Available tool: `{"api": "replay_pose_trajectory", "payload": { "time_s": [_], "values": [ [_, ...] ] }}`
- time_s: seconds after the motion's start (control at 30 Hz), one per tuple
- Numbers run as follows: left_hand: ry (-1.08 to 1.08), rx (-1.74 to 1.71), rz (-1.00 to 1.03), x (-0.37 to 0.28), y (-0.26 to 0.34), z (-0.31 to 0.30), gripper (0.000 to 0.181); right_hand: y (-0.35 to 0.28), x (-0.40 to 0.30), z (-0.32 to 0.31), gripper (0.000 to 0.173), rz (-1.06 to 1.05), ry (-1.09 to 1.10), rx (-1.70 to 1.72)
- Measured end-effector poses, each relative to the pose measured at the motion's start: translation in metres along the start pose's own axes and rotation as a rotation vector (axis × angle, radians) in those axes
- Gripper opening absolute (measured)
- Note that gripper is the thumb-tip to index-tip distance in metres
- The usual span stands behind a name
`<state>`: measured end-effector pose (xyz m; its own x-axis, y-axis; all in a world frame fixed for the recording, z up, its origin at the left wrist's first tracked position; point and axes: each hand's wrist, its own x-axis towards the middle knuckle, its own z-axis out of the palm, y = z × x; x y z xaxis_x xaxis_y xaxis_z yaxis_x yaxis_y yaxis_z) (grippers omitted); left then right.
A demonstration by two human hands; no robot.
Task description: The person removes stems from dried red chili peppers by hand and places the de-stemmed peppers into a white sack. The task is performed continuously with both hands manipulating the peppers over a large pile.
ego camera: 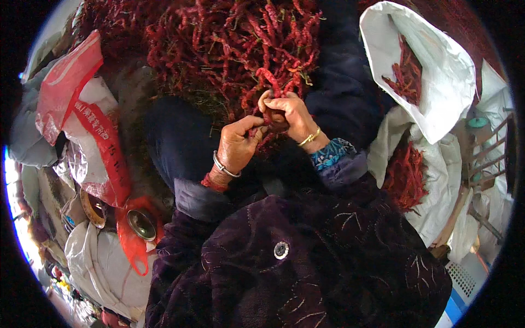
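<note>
A large heap of dried red chili peppers (229,49) lies in front of me, reaching up to my knees. Over my lap, my left hand (240,143), with a silver-coloured bangle at the wrist, pinches a dark red chili between thumb and fingers. Close to its right, my right hand (291,115), with a gold-coloured bangle, has thumb and forefinger closed on a red chili pepper (268,77) that points up toward the heap. The fingertips of both hands nearly meet, and whether they share one chili or hold separate ones cannot be told.
At the right, an open white woven sack (445,78) holds some chilies; below it, another pale sack (441,188) holds more. A wooden rack (488,153) stands beyond. At the left are a red and clear plastic bag (98,135) and a round metal lid or bowl (141,224) on a red bag.
</note>
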<state>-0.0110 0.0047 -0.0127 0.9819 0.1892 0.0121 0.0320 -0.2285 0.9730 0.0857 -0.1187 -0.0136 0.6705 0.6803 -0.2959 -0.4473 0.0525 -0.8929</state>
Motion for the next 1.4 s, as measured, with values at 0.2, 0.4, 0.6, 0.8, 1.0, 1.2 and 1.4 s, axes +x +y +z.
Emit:
{"api": "replay_pose_trajectory", "payload": {
  "time_s": [0.2, 0.4, 0.6, 0.8, 1.0, 1.2, 1.4],
  "values": [
    [-0.472, -0.144, 0.197, -0.014, 0.012, 0.014, 0.017, 0.026, 0.015, -0.028, 0.017, 0.279, -0.124, 0.834],
    [-0.14, -0.607, -0.384, 0.001, -0.001, -0.019, 0.02, -0.057, -0.016, -0.089, 0.02, -0.395, 0.057, 0.976],
    [-0.143, -0.736, -0.451, 0.003, -0.016, -0.04, 0.039, -0.057, -0.039, -0.115, 0.04, -0.348, 0.116, 1.095],
    [0.061, -0.676, -0.523, 0.003, -0.018, -0.035, 0.04, -0.032, -0.018, -0.022, 0.017, -0.14, 0.138, 0.119],
    [0.194, -0.474, -0.284, -0.001, -0.023, -0.03, 0.029, 0.003, -0.013, 0.026, 0.03, -0.544, 0.005, -0.84],
    [0.354, -0.517, -0.385, 0.005, -0.025, -0.025, 0.019, 0.013, -0.009, 0.032, 0.042, -0.719, -0.048, -1.001],
    [0.362, 0.093, -0.272, 0.007, -0.01, -0.023, 0.025, 0.015, -0.01, 0.04, 0.044, -0.633, -0.06, -1.085]
  ]
}}
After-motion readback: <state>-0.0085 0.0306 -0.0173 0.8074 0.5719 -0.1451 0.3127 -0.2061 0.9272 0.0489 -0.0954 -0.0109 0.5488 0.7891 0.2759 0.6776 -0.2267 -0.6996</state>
